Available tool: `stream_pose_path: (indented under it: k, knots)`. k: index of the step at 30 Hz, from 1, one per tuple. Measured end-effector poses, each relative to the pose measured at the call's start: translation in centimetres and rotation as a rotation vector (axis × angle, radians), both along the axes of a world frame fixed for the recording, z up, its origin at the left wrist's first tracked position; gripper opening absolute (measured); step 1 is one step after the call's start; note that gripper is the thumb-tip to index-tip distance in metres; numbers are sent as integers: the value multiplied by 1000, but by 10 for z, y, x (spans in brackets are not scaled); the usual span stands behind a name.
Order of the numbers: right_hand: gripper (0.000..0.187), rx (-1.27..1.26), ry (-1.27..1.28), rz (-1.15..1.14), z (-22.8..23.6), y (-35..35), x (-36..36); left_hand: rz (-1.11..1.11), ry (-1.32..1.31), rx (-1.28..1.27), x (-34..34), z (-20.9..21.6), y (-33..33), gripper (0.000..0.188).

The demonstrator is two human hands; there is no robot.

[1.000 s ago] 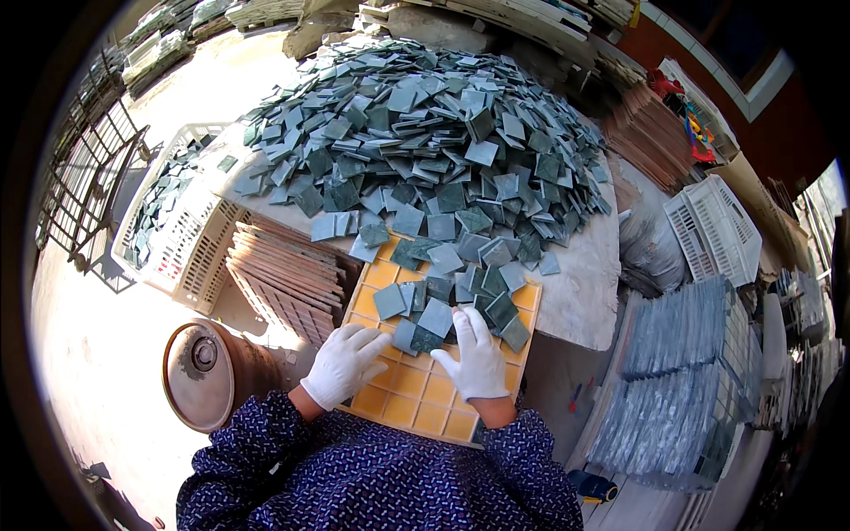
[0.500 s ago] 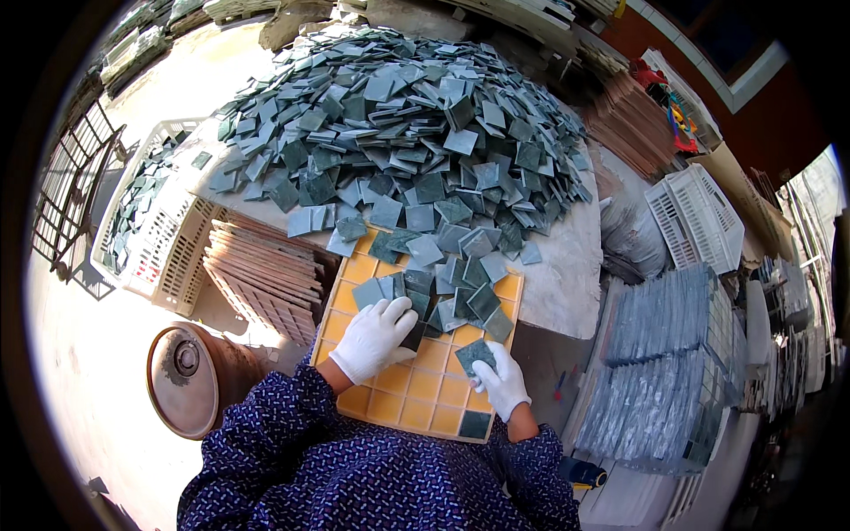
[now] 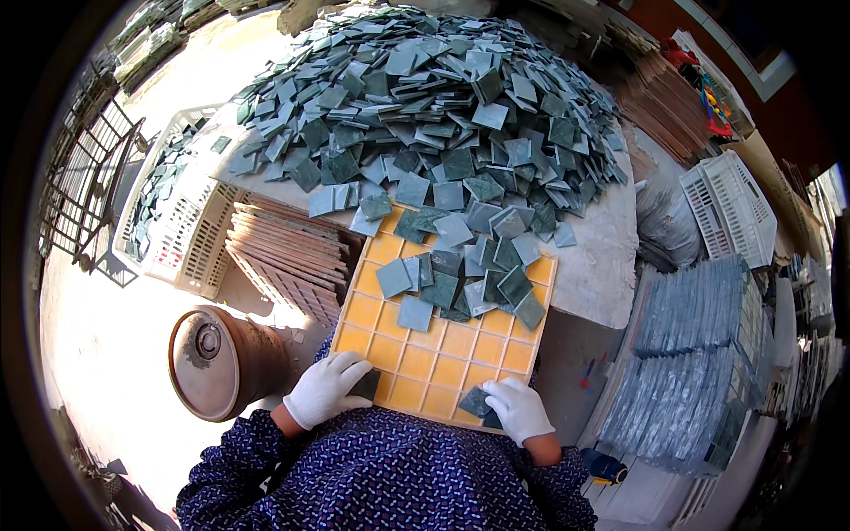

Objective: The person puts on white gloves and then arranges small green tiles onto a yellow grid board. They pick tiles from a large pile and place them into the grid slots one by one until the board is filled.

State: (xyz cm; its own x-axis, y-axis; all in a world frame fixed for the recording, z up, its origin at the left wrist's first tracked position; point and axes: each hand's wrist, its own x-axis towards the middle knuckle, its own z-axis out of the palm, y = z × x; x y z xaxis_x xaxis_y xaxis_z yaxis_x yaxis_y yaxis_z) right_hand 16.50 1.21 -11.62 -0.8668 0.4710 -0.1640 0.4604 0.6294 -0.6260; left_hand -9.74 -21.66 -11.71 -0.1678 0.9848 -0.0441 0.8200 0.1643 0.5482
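A yellow gridded tray rests against my front, its far end reaching the table. In a white glove, my left hand closes on a dark green square stone tile at the tray's near left corner. My right hand, also gloved, holds another dark tile over the near edge by the right corner. Partly under that hand, a further dark tile shows in the corner cell. Several loose grey-green tiles lie jumbled across the tray's far half.
Beyond the tray, a big heap of tiles covers the pale table. To the left are a white crate, stacked brown boards and a rusty drum. On the right stand wrapped tile stacks and a white basket.
My left hand has moved from the loose tiles down to the near left corner, carrying a tile. My right hand has lowered its tile to the near edge. The view has shifted slightly.
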Motion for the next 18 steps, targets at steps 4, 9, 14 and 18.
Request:
stream_pose_path:
  k: [4, 9, 14, 18]
  knots:
    - [24, 97, -65, 58, -3, -15, -1, -20, 46, 32, 1, -1, -2, 60]
    - [46, 262, -27, 144, 4, -30, 3, 59, 2, 49, -10, -5, -15, 60]
    - [50, 309, -107, 161, 9, -33, 4, -5, 27, 36, -5, -7, -11, 54]
    - [46, 254, -56, 217, 2, -33, -5, -23, 84, -12, 5, -7, -3, 56]
